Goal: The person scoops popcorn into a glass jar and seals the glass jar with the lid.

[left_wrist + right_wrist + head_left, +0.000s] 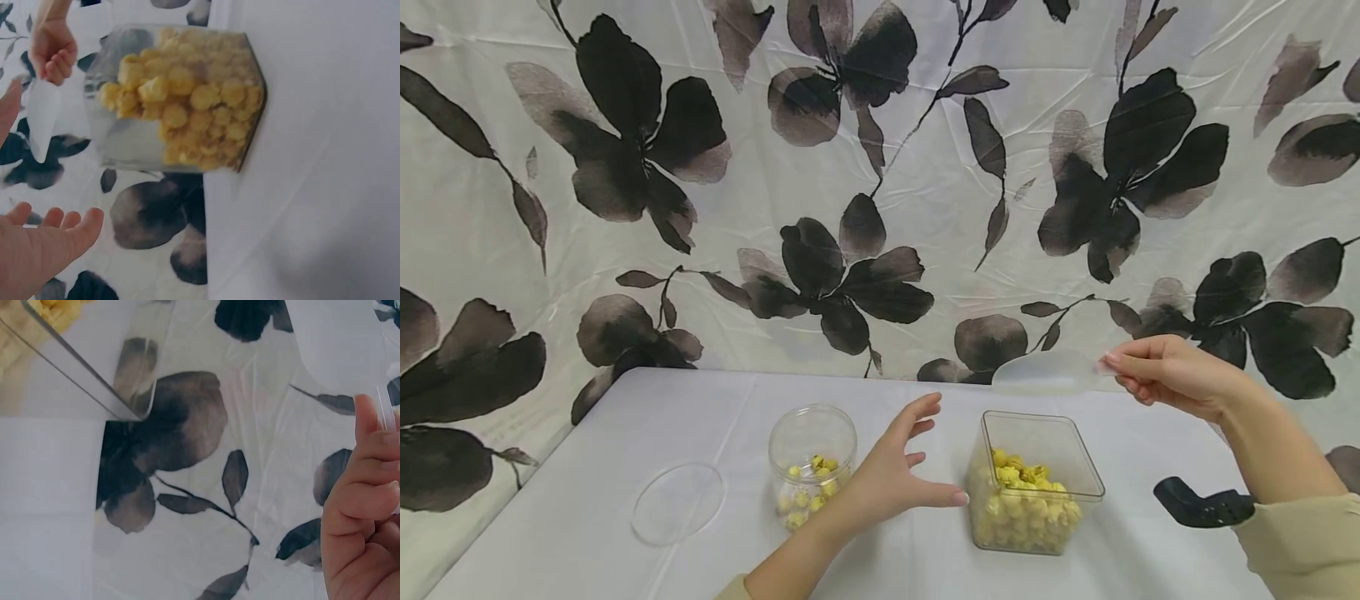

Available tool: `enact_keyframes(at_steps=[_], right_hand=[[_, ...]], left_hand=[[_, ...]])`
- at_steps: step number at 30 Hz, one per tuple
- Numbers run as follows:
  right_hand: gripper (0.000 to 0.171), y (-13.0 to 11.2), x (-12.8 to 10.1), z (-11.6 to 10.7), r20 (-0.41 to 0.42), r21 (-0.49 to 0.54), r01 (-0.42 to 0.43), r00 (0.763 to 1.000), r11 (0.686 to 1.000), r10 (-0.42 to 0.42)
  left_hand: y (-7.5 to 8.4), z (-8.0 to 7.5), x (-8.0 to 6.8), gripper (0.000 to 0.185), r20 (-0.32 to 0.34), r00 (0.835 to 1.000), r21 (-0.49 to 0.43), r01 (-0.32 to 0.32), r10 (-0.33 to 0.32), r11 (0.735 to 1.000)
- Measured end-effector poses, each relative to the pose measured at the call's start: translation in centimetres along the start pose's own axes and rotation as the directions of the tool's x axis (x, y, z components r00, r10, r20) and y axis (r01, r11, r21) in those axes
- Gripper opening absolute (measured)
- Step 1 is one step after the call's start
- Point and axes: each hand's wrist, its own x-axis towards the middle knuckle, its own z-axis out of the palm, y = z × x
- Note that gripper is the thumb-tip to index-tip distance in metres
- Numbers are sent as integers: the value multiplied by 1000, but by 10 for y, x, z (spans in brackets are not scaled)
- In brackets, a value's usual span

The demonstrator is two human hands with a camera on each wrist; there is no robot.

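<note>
A clear square container (pixel 1035 487) (pixel 181 100) half full of yellow popcorn stands lidless on the white table. My right hand (pixel 1165 372) (pixel 365 506) pinches its clear square lid (pixel 1047 372) (pixel 42 119) (pixel 340 347) in the air above and behind it. My left hand (pixel 906 471) (pixel 44 247) hovers open with spread fingers just left of the container, touching nothing. A round clear jar (pixel 811 467) with a little popcorn stands behind my left wrist, its round lid (pixel 678 502) lying flat to the left.
A black handle-like object (pixel 1202 504) lies on the table (pixel 587 500) under my right forearm. A floral curtain (pixel 880 183) hangs close behind the table's far edge.
</note>
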Motion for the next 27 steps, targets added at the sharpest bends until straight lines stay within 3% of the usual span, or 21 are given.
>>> enact_keyframes(at_steps=[4,7,16,19,23,27], right_hand=[[24,-2,-8,-5,-49,-147,-25,999,989,18],[20,-5,-13,-5,-83,-266,-56,996,962,34],[17,-20,-13,16,-101,-581,-82,994,810,28],[12,-23,-9,29,-99,-694,-45,995,718,-33],[15,-23,-2,53,-84,-853,9,984,521,-154],[19,-21,4,84,-78,-947,-5,974,322,-213]], left_hand=[[-7,15,6,94,17,1000,-11,19,-18,1000],[-12,24,11,95,27,999,-22,22,-21,1000],[-25,44,24,100,34,999,-28,34,-33,999],[-28,51,27,103,35,998,-33,56,-55,998],[-32,58,30,109,15,996,-21,85,-85,996],[-36,63,33,114,5,995,-14,100,-100,995]])
